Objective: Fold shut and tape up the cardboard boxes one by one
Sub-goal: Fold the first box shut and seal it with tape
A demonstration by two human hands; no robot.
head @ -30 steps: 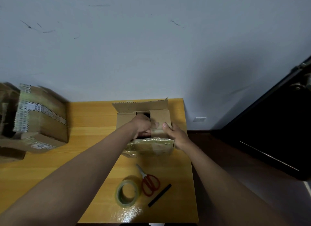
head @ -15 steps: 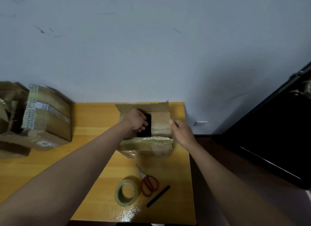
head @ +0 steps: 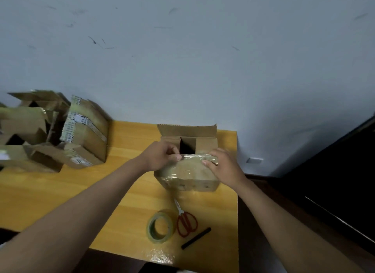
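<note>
A pale wall [head: 182, 59] rises behind a yellow wooden table [head: 125, 193]. At the table's left a heap of cardboard boxes [head: 50, 130] waits, some taped, some gaping. At the far right edge sits the open box [head: 188, 163], back flap upright, side flaps folded in, a dark gap between them. Both hands have pulled back from those side flaps to the tape-covered front flap: the left hand [head: 160, 158] pinches its left edge, the right hand [head: 225, 167] grips its right corner. Closing that flap looks next. Nearer lie a tape roll [head: 160, 227], red scissors [head: 185, 220] and a black marker [head: 195, 238].
</note>
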